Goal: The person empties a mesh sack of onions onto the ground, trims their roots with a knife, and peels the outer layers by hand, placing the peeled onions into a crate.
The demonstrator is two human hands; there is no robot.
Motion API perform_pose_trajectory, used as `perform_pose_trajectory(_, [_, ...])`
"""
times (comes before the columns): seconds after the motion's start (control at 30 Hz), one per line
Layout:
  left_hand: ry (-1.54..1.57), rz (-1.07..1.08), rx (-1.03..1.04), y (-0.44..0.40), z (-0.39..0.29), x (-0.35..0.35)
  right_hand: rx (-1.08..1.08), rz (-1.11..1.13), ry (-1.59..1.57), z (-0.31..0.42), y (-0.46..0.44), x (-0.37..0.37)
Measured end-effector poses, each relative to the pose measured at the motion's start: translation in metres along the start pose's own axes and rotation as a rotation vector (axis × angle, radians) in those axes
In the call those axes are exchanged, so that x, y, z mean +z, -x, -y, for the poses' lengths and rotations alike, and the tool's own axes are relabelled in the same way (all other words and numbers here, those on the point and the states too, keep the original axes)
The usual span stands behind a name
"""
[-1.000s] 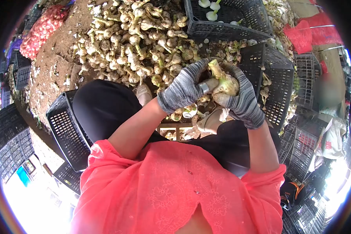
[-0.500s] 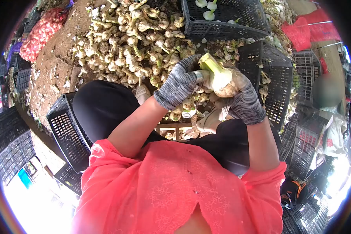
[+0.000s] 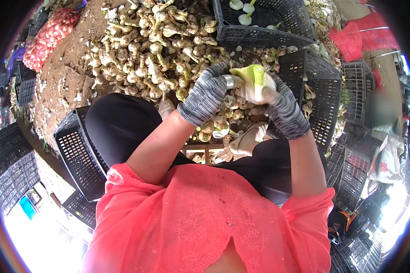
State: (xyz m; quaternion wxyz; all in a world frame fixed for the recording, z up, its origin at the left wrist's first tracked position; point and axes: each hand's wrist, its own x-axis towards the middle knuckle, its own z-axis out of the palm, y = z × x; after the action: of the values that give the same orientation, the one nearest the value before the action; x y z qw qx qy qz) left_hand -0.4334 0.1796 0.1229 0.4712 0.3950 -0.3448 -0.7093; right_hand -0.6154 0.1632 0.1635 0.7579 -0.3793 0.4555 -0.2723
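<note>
dirt floor (image 3: 61, 98), lots of garlic: pile (image 3: 155, 54) ahead, crate (image 3: 264, 34) beyond the hands with a few pale bulbs (image 3: 244, 19) in it, second crate (image 3: 322, 102) off to the right.

bulb (image 3: 262, 86) is up off the floor, between both hands, over the near right part of the pile. left hand (image 3: 207, 98), gloved, has thumb and fingers pinching its left side, by a loose pale green flap (image 3: 242, 73); exact tip contact is hidden. band (image 3: 231, 82) on that thumb. right hand (image 3: 286, 110), also gloved, wraps the right and near side, thumb pressed to it, other fingers mostly out of sight.

step looks like skin being worked loose. to do it well, imo: right holds the body firm without squashing, left nips the flap close to its base and pulls steadily along the stem, not across, so it doesn't tear short.

orientation: cut stem end points away from the wearer and up at the camera. long axis tilts that way, so it looks foreshortened. root end hidden, presumably low and nearer the wearer.
</note>
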Motion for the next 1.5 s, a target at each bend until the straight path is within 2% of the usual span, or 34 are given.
perform_pose_trajectory(0.03, [0.026, -0.03, -0.033, -0.001, 0.003, 0.002, -0.205, -0.099, 0.236, -0.008, -0.007, -0.002])
perform_pose_trajectory(0.07, [0.052, -0.061, -0.065, -0.002, 0.004, 0.002, -0.201, -0.103, 0.202, -0.01, -0.007, -0.004])
perform_pose_trajectory(0.1, [-0.174, 0.021, 0.034, -0.003, 0.002, -0.003, -0.198, -0.107, 0.168, -0.011, -0.006, -0.003])
perform_pose_trajectory(0.13, [-0.392, 0.08, 0.148, -0.004, 0.0, -0.008, -0.194, -0.111, 0.132, -0.01, -0.005, -0.001])
perform_pose_trajectory(0.2, [-0.66, 0.253, 0.622, -0.007, 0.008, -0.018, -0.099, 0.032, 0.028, -0.002, -0.003, -0.005])
perform_pose_trajectory(0.23, [-0.566, 0.341, 0.596, -0.005, 0.007, -0.02, -0.054, 0.114, -0.02, 0.0, -0.003, -0.01])
perform_pose_trajectory(0.3, [0.209, 0.362, 0.061, -0.01, 0.012, -0.018, -0.029, 0.218, -0.053, -0.001, -0.005, -0.018])
perform_pose_trajectory(0.37, [0.927, 0.447, -0.271, -0.003, 0.002, -0.014, -0.072, 0.322, -0.062, -0.002, -0.004, -0.015])
perform_pose_trajectory(0.4, [0.409, 0.269, -0.037, 0.008, -0.005, -0.009, -0.094, 0.405, -0.083, -0.001, -0.001, -0.012])
perform_pose_trajectory(0.43, [0.118, 0.291, 0.258, 0.006, -0.004, -0.011, -0.068, 0.284, -0.058, -0.005, 0.006, -0.013])
perform_pose_trajectory(0.5, [0.023, 0.258, 0.245, -0.001, -0.006, -0.013, -0.047, 0.346, -0.117, 0.0, 0.001, -0.017])
perform_pose_trajectory(0.53, [0.22, 0.208, -0.057, -0.005, -0.013, -0.011, -0.038, 0.375, -0.148, 0.002, 0.0, -0.018])
perform_pose_trajectory(0.57, [-0.009, 0.156, 0.13, 0.004, -0.026, 0.002, -0.049, 0.089, 0.074, 0.007, -0.001, -0.006])
perform_pose_trajectory(0.6, [-0.123, 0.13, 0.214, -0.001, -0.012, 0.004, -0.144, 0.021, 0.18, 0.003, -0.002, -0.003])
perform_pose_trajectory(0.67, [-0.419, 0.019, 0.282, 0.001, -0.008, 0.009, -0.332, -0.11, 0.388, -0.009, -0.005, -0.001])
perform_pose_trajectory(0.7, [-0.448, 0.004, 0.197, 0.002, -0.009, 0.01, -0.382, -0.151, 0.417, -0.011, -0.004, 0.002])
perform_pose_trajectory(0.8, [-0.415, 0.027, 0.014, 0.001, -0.016, 0.009, -0.457, -0.268, 0.735, -0.017, -0.004, 0.002])
perform_pose_trajectory(0.83, [-0.304, 0.059, -0.004, 0.001, -0.013, 0.006, -0.511, -0.344, 0.865, -0.013, -0.001, 0.008])
perform_pose_trajectory(0.93, [-0.07, 0.132, 0.057, -0.001, -0.011, 0.004, -0.515, -0.245, 0.756, -0.013, -0.006, 0.0])
perform_pose_trajectory(0.97, [0.069, 0.158, 0.062, -0.001, -0.009, 0.003, -0.384, -0.198, 0.589, -0.012, -0.004, -0.001])
perform_pose_trajectory(1.03, [0.036, 0.194, 0.05, -0.007, -0.007, -0.005, -0.129, -0.103, 0.262, -0.006, -0.001, -0.002])
perform_pose_trajectory(1.13, [0.116, 0.216, -0.001, -0.004, -0.011, -0.003, -0.141, 0.028, -0.046, -0.008, 0.001, -0.011])
perform_pose_trajectory(1.2, [0.128, 0.228, -0.009, -0.001, -0.014, -0.001, -0.096, 0.061, -0.087, -0.007, 0.003, -0.009])
perform_pose_trajectory(1.23, [0.166, 0.216, -0.101, -0.001, -0.014, -0.005, -0.089, 0.081, -0.131, -0.006, 0.004, -0.008])
perform_pose_trajectory(1.33, [0.326, 0.344, -0.135, 0.006, -0.018, -0.006, -0.069, 0.138, -0.254, -0.002, 0.008, -0.007])
perform_pose_trajectory(1.4, [0.42, 0.347, -0.141, 0.011, -0.021, -0.006, -0.054, 0.182, -0.336, 0.0, 0.008, -0.005])
perform_pose_trajectory(1.47, [0.47, 0.373, -0.163, 0.009, -0.025, -0.005, -0.099, 0.115, -0.212, -0.001, 0.005, -0.003])
perform_pose_trajectory(1.5, [0.345, 0.461, -0.016, -0.001, -0.013, -0.009, -0.123, 0.083, -0.149, -0.003, 0.001, -0.002])
